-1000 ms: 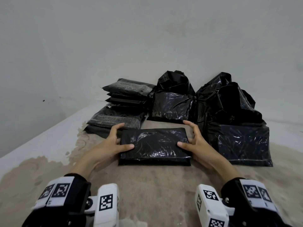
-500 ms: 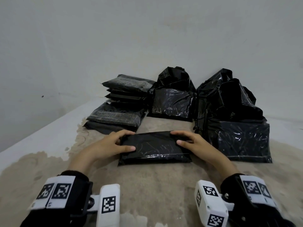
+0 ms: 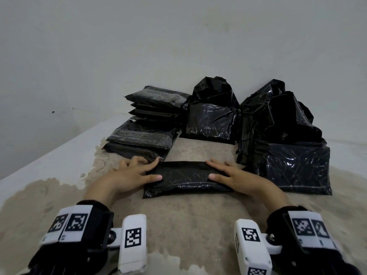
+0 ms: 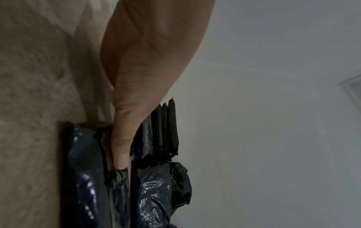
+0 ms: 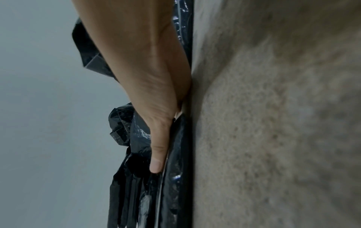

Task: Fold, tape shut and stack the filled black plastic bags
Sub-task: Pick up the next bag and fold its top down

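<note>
A filled black plastic bag (image 3: 186,177), folded into a flat packet, lies on the beige cloth (image 3: 188,225) in front of me. My left hand (image 3: 148,170) presses on its left end, thumb on top and index finger along the far edge. My right hand (image 3: 215,169) presses on the right end in the same way, fingers spread flat. The left wrist view shows my thumb (image 4: 120,154) lying on the packet (image 4: 86,177). In the right wrist view the thumb (image 5: 156,158) lies flat on the packet (image 5: 177,169). No tape shows.
Flat closed packets are stacked at the back left (image 3: 156,108), with a lower pile (image 3: 141,139) just beyond my left fingers. Unfolded filled bags stand behind (image 3: 210,120) and to the right (image 3: 288,155), near my right hand. A white surface edge (image 3: 49,159) runs left under the wall.
The bag's far part has been folded towards me, so the packet is narrower. Both hands moved from gripping its ends to lying flat on top.
</note>
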